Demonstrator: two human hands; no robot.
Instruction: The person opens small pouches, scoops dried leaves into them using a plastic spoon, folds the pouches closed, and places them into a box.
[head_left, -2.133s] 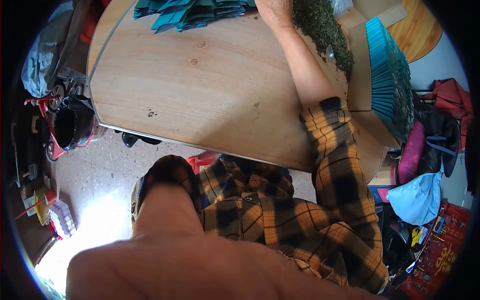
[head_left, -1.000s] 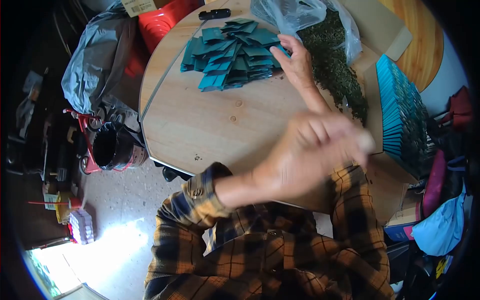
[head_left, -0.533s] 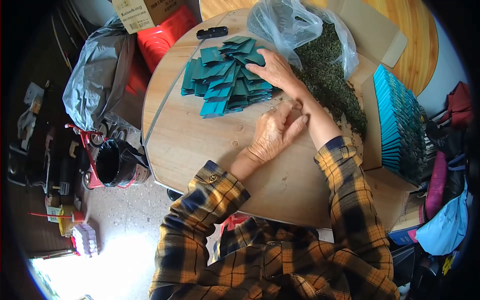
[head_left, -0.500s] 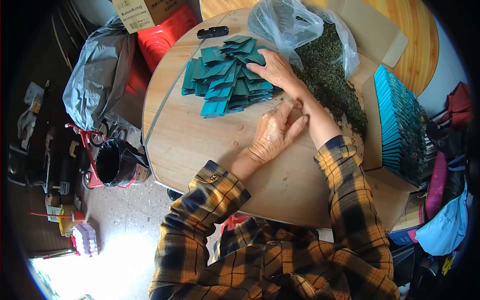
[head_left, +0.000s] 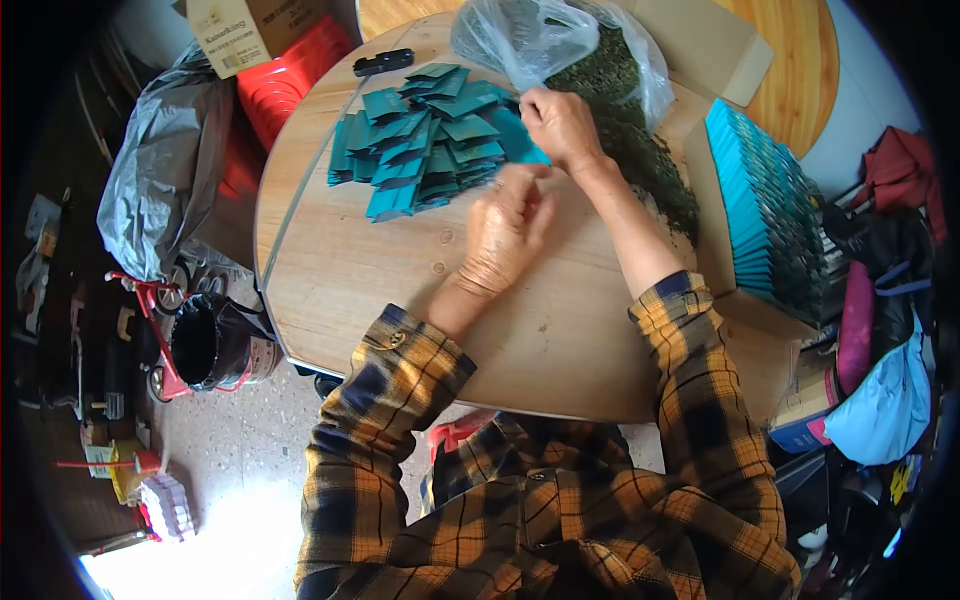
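On the round wooden table lies a heap of flat teal sachets (head_left: 425,140). My right hand (head_left: 565,130) is closed at the heap's right side, its thumb and fingers pinching the edge of a teal sachet (head_left: 515,132) that spans between hand and heap. My left hand (head_left: 500,230) is just below, fingers curled in and smeared by motion, close to that sachet's lower end. Whether anything is between the left fingers cannot be made out. Behind my right hand, dark dried leaves (head_left: 640,140) spill from a clear plastic bag (head_left: 530,40).
At the right, a cardboard box (head_left: 712,210) holds teal sachets (head_left: 765,215) packed upright in rows. A black object (head_left: 383,63) lies at the table's far left edge. A black-lined bin (head_left: 200,340) stands on the floor at left, below a grey bag (head_left: 165,170).
My right hand has gone from reaching over the heap with spread fingers to pinching a sachet beside it. My left hand has risen toward it. The whole view has shifted slightly.
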